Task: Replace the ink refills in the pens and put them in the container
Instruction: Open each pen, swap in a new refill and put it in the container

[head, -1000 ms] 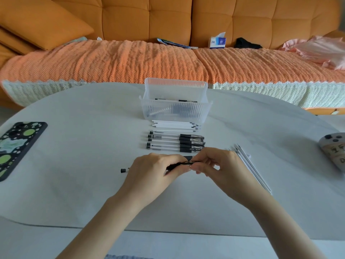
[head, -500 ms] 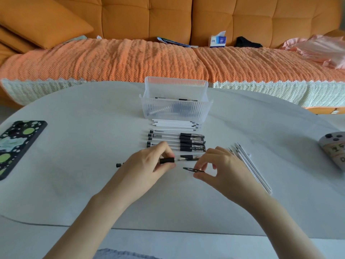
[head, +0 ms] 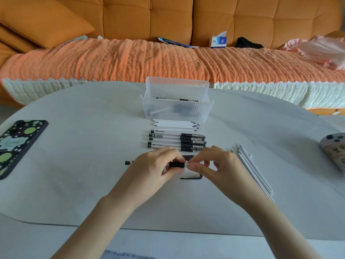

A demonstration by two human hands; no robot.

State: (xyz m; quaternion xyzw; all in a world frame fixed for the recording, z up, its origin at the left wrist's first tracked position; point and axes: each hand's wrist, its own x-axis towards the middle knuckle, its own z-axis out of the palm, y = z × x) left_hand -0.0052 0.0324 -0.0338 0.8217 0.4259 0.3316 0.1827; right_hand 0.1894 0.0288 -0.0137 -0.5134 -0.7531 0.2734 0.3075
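White table (head: 84,174), clear container (head: 176,111), pens (head: 177,142), refills (head: 175,125), phone (head: 16,144)

**Pens, refills and one container: the counts**

Two hands, the left hand (head: 155,165) and the right hand (head: 220,165), pinch one pen (head: 176,164) between them. There is one loose pen cap (head: 191,177). One clear container (head: 177,109) holds at least two pens; its ribbed wall blurs any others. Capped pens (head: 177,141): about five in one row. White refills (head: 175,125): roughly seven in one stack. Loose refills (head: 252,169): three or four in a second group. One phone (head: 16,144). One tissue box (head: 218,40).
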